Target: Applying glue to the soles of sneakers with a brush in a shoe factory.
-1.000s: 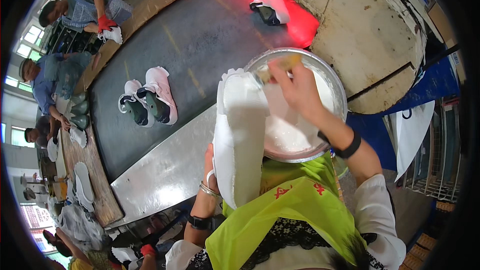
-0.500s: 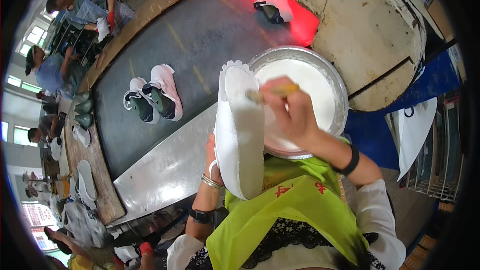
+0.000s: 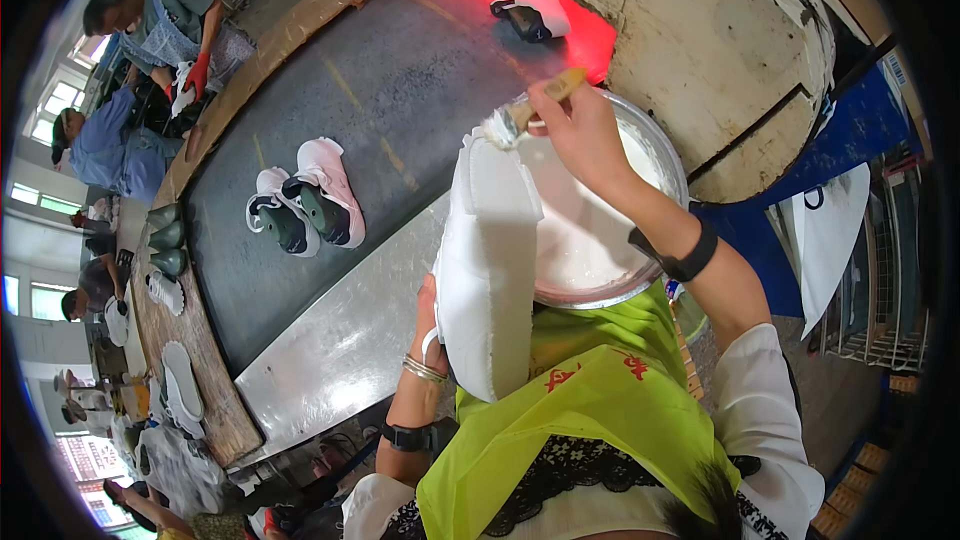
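Observation:
My left hand [image 3: 427,325] grips a white shoe upper [image 3: 490,270] from its left side, with the underside turned up toward me; most of the fingers are behind it. My right hand [image 3: 580,135] is closed round the wooden handle of a brush [image 3: 518,118]. White paste coats the bristles, which touch the far end of the shoe upper. Just right of the shoe, below my right forearm, stands a round metal basin [image 3: 672,155] holding white liquid [image 3: 590,230].
A pair of pale pink shoes [image 3: 325,195] stands on the dark conveyor belt [image 3: 400,70]; another shoe [image 3: 530,10] lies under red light at its far end. A bare metal ledge [image 3: 330,330] runs nearer me. White soles [image 3: 182,390] and co-workers [image 3: 180,20] are at the left.
The brush has moved from the middle of the shoe's underside to its far end. My left hand has tilted the shoe a little. The pink pair has shifted slightly in view.

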`<state>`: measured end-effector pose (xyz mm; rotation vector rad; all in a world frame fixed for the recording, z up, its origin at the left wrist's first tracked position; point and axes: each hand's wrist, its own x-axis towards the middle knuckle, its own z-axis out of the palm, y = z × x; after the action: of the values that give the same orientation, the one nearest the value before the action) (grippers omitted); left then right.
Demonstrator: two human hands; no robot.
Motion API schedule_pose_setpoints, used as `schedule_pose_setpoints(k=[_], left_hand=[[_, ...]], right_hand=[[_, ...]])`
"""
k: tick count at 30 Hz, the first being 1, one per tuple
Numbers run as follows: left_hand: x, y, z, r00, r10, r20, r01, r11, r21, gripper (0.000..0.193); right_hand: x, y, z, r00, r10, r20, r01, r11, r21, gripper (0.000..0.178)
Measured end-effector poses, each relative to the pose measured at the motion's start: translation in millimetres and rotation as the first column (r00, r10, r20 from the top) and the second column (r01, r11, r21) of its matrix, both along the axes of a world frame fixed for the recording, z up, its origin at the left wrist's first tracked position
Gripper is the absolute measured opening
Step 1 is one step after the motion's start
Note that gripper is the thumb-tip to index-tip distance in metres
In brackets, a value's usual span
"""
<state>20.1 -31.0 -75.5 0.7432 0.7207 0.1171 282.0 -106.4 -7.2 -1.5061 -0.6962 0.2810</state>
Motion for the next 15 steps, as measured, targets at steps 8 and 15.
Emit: schedule_pose_setpoints(k=[8,15], left_hand=[[-14,2,-1,0.967,0.207,0.148,-0.151,0.935,-0.321,0.068],[-19,7,-10,0.933,0.273,0.233,-0.182,0.919,-0.350,0.064]], right_hand=[[-54,-59,-9,0.984,0.176,-0.024,-0.178,0.971,-0.162,0.028],[-31,1,9,0.993,0.093,-0.072,-0.079,0.981,0.178,0.027]])
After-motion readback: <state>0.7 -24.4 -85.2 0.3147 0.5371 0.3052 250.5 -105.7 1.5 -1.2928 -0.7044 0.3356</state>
